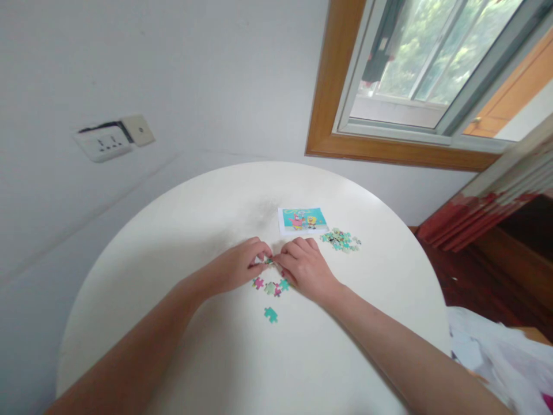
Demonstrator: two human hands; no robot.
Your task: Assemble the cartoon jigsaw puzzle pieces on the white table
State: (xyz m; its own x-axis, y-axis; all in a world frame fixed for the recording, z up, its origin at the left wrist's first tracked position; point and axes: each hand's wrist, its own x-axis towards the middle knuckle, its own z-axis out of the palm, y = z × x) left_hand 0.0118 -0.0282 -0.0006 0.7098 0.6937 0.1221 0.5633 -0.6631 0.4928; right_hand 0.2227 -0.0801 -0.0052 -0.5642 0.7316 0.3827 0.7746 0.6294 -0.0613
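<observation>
My left hand (242, 262) and my right hand (305, 268) meet over the middle of the white table. Both pinch at small green jigsaw puzzle pieces (268, 261) between their fingertips; the fingers partly hide them, so I cannot tell whether they are joined. Just below lie several loose pieces: a pink one (258, 283), a pale green one (270, 288) and a teal one (284, 285) beside my right fingers. Nearer to me rests a single teal piece (271, 314). Beyond my hands is a picture card (302, 220) with pink and yellow cartoon figures.
A heap of puzzle pieces (341, 239) lies right of the card. The round white table (173, 230) stands against a wall with a socket (106, 144) and a wood-framed window (322, 127). White plastic bags (496, 351) are at the right, below a red and cream curtain (470, 213).
</observation>
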